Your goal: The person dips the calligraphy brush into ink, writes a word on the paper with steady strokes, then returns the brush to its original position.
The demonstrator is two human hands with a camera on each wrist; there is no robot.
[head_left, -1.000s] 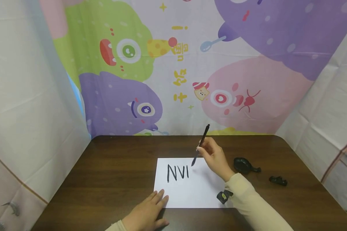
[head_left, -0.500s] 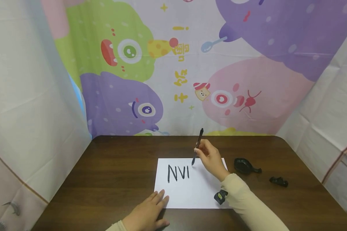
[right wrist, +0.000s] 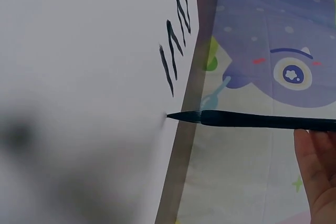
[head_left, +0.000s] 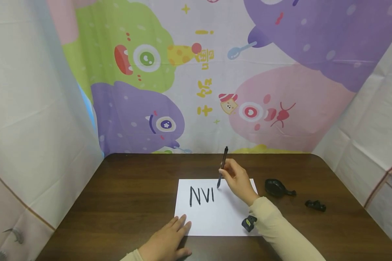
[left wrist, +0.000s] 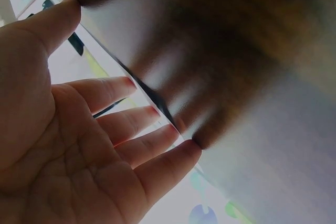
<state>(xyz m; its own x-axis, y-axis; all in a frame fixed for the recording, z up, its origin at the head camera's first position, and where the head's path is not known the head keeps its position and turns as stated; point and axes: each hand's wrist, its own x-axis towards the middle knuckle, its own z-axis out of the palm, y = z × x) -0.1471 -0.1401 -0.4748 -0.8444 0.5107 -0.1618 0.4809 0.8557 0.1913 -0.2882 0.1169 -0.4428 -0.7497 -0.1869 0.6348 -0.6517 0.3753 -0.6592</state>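
Far out to the left of the left hand [head_left: 166,237] hangs a pale cloth [head_left: 36,94], and ahead of both hands a backdrop printed with cartoon monsters [head_left: 142,116] rises behind the brown table [head_left: 124,192]. Here's that left hand now, palm down, fingers spread and gripping nothing, fingertips resting on the near left corner of a white sheet of paper [head_left: 212,223]. Just beyond those fingertips, black strokes reading NVI [head_left: 201,196] run across toward the right hand [head_left: 240,181], the two hands well apart! And there's the brush [head_left: 223,163], slim and dark, pinched in the right hand's fingers, bristles down just right of the last stroke; whether the tip touches the paper, I can't tell. A black device [head_left: 249,223] sits at the right cuff, on the side toward the left hand. Out to the right of the right hand, a black dish [head_left: 274,187] with a stubby handle, and farther right again, nearer the person, a small black piece [head_left: 315,205], bumpy on top
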